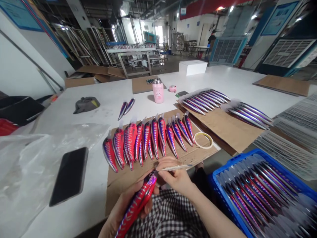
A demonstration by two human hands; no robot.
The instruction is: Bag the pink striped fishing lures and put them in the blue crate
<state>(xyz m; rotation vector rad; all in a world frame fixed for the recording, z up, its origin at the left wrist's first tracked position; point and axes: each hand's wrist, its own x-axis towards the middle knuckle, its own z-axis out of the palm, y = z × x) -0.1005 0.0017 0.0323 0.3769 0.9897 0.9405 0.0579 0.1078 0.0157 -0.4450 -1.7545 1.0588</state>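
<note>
A red, purple and silver striped fishing lure [138, 205] is gripped in my left hand [120, 203], its dark head pointing up and away from me. My right hand [182, 181] pinches a thin pale stick-like tool [177, 168]. The tool's left end is at the lure's head; whether it touches cannot be made out. Just beyond my hands, a row of similar red and purple lures [147, 138] lies on a cardboard sheet [119, 185]. A roll of tape [203, 140] rests at the row's right end.
A blue basket [218, 175] full of lures stands at lower right. More lures [204, 100] lie on cardboard at right. A pink bottle [158, 91], a phone [70, 175], plastic film [22, 175], two loose lures [126, 108] and a white box [193, 67] are on the table.
</note>
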